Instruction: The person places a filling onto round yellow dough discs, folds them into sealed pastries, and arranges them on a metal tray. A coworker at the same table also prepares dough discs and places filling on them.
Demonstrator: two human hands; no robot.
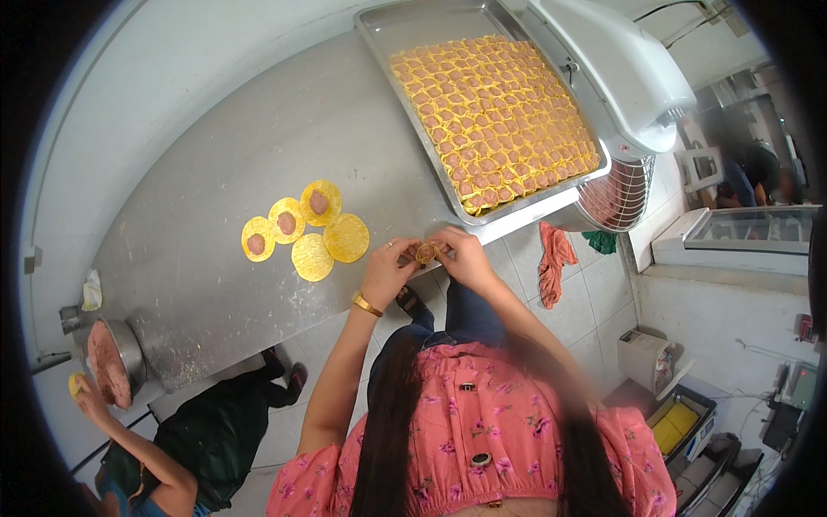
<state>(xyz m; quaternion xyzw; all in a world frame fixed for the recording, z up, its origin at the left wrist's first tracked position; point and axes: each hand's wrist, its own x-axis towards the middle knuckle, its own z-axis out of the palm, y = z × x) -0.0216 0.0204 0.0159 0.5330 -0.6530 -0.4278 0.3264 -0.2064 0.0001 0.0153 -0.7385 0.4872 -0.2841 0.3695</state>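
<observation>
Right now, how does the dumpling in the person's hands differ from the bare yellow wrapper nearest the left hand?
Shape: the dumpling is gathered into a small ruffled cup; the wrapper is a flat, wider disc.
Support: the dumpling is held in the fingers of the left hand and right hand; the wrapper lies untouched on the metal table.
Shared: both show yellow dough.

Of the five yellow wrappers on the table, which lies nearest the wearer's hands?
The bare wrapper farthest right, closest to the left hand; the other bare one lies further left, and the remaining three carry pink filling.
</observation>
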